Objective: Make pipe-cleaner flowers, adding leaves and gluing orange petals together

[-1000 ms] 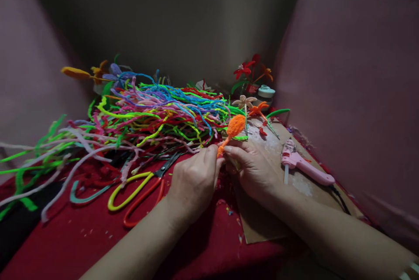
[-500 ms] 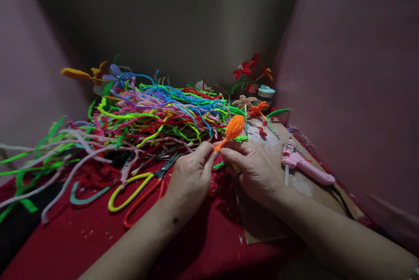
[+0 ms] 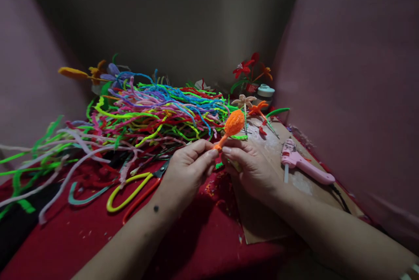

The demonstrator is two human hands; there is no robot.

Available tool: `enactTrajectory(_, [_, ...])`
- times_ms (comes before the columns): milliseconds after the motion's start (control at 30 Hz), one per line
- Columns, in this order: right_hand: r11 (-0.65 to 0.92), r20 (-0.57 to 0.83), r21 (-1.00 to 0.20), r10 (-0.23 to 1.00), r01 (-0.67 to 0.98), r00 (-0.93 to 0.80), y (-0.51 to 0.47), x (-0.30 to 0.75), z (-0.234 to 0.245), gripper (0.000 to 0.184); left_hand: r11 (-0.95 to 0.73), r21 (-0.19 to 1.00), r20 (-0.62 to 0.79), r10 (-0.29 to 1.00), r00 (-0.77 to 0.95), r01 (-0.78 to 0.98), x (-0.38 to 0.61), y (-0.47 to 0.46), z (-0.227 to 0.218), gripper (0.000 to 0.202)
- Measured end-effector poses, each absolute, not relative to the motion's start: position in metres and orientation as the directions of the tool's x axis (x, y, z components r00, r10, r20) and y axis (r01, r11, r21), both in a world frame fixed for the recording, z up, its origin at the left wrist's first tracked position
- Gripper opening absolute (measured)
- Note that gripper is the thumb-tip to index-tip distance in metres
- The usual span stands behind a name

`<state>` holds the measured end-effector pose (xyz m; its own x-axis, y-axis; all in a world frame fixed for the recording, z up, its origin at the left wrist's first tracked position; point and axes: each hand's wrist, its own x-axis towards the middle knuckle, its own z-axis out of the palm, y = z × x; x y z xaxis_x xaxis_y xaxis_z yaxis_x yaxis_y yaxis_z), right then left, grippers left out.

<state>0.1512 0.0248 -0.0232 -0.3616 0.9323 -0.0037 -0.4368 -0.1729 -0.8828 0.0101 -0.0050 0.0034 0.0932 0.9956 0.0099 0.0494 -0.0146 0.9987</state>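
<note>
My left hand and my right hand meet above the red cloth. Both pinch the thin stem of an orange pipe-cleaner bud, whose fuzzy oval head points up and away from me. The fingers of both hands are closed on the stem at its lower end. A small green piece shows just under my right fingers.
A big heap of coloured pipe cleaners fills the left and middle. Scissors with yellow and red handles lie by my left wrist. A pink glue gun rests on cardboard at right. Finished pipe-cleaner flowers stand at the back.
My hands have lifted slightly and the left hand has rolled, its fingers now pinching the stem from the side. The orange bud sits a little higher.
</note>
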Motion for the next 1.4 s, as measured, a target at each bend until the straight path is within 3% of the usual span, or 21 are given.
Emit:
enactTrajectory(100, [-0.215,-0.018,-0.865,0.916,-0.454,-0.400,0.026,0.152,-0.022,0.005,0.120,0.986,-0.099,0.979,0.176,-0.116,0.007,-0.004,0.003,0.019])
enactTrajectory(267, [-0.334,-0.087,-0.818,0.877,-0.469,-0.473,0.027,0.153,-0.020,0.021,0.316,0.897,-0.190,0.907,0.377,-0.309,0.003,-0.001,0.001,0.018])
enactTrajectory(400, [-0.316,-0.051,-0.816,0.874,-0.484,-0.484,0.028,0.153,-0.021,0.016,0.336,0.874,-0.149,0.873,0.465,-0.351,0.004,-0.001,-0.001,0.016])
enactTrajectory(533, [-0.284,-0.022,-0.810,0.888,-0.513,-0.458,0.028,0.153,-0.022,0.013,0.307,0.898,-0.152,0.889,0.432,-0.315,0.006,-0.002,0.000,0.018])
enactTrajectory(633, [-0.248,0.018,-0.812,0.894,-0.528,-0.448,0.029,0.152,-0.024,0.011,0.218,0.955,-0.139,0.927,0.348,-0.199,0.007,-0.003,0.001,0.022])
enactTrajectory(767, [-0.200,0.044,-0.830,0.907,-0.521,-0.418,0.029,0.151,-0.025,0.008,-0.033,0.987,0.003,0.982,0.188,0.154,0.010,-0.004,0.000,0.023])
enactTrajectory(833, [-0.194,0.031,-0.841,0.915,-0.505,-0.403,0.028,0.151,-0.024,0.008,-0.186,0.916,0.143,0.979,0.146,0.355,0.011,-0.005,-0.004,0.019])
enactTrajectory(967, [-0.161,0.052,-0.854,0.920,-0.495,-0.389,0.026,0.150,-0.022,0.009,-0.410,0.632,0.407,0.898,0.168,0.658,0.012,-0.004,-0.016,0.014])
enactTrajectory(1133, [-0.141,0.083,-0.854,0.913,-0.501,-0.399,0.027,0.150,-0.022,0.012,-0.517,0.446,0.556,0.800,0.226,0.731,0.011,-0.003,-0.020,0.017])
enactTrajectory(1400, [-0.159,0.061,-0.856,0.914,-0.491,-0.402,0.028,0.150,-0.023,0.010,-0.492,0.456,0.557,0.808,0.193,0.742,0.013,-0.004,-0.018,0.016])
